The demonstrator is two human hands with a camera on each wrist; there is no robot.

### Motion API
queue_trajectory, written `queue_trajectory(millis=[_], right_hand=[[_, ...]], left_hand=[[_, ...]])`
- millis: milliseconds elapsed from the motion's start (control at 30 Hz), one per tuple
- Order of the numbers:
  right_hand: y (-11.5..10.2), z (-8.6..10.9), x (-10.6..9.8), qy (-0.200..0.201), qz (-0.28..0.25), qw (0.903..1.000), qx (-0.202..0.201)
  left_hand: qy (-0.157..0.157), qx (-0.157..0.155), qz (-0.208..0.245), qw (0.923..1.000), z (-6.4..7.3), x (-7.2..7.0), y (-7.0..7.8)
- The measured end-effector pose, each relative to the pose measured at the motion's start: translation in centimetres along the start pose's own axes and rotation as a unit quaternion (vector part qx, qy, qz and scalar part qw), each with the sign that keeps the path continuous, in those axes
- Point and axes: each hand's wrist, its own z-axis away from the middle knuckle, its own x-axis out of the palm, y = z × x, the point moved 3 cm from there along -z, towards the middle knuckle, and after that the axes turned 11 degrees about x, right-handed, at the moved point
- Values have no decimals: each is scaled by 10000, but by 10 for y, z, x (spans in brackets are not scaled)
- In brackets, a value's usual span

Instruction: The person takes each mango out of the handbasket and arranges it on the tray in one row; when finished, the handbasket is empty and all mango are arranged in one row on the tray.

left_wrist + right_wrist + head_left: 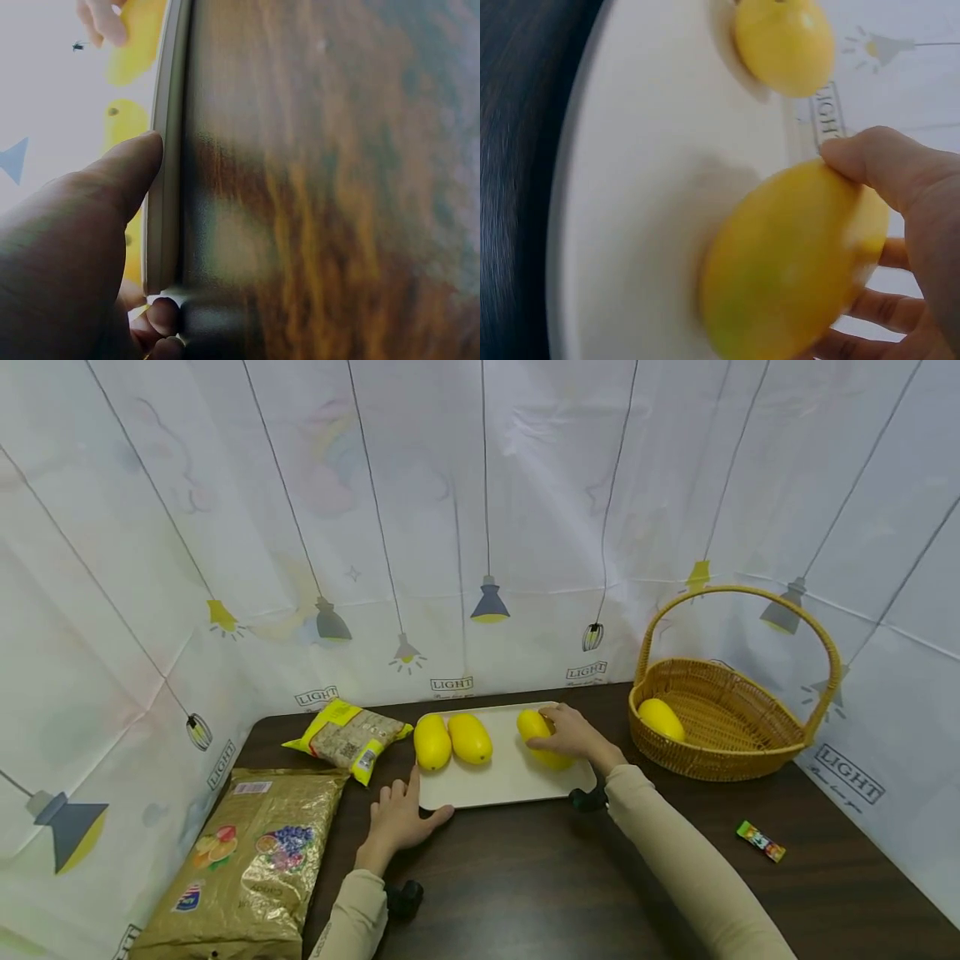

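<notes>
A white rectangular tray (502, 785) lies on the dark table, with two yellow mangoes side by side at its left end, an outer mango (432, 742) and an inner mango (470, 738). Over the tray's right end my right hand (573, 735) grips a third mango (787, 262), thumb on one side and fingers round the other. My left hand (396, 818) is at the tray's front left corner. Its index finger reaches along the left side, while the thumb (135, 169) rests against the front rim.
At the right stands a wicker basket (720, 768) with a tall handle and a mango (661, 719) inside. A small colourful wrapped snack (761, 842) lies in front of it. On the left are a yellow packet (352, 735) and a large gold fruit bag (251, 852). A printed curtain (525, 527) hangs behind.
</notes>
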Motion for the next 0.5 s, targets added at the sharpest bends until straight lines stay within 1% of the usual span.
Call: queue_trajectory(millis=[133, 333, 433, 500], right_hand=[[-4, -8, 13, 18, 28, 10000, 15], [-16, -14, 22, 217, 32, 9997, -135], [-20, -16, 26, 252, 9, 9997, -4], [-24, -19, 29, 197, -92, 9997, 126]], left_hand=[[10, 61, -84, 9999, 0, 3, -2], [33, 51, -12, 10000, 1, 0, 0], [45, 60, -13, 10000, 2, -1, 1], [51, 61, -19, 10000, 2, -2, 1]])
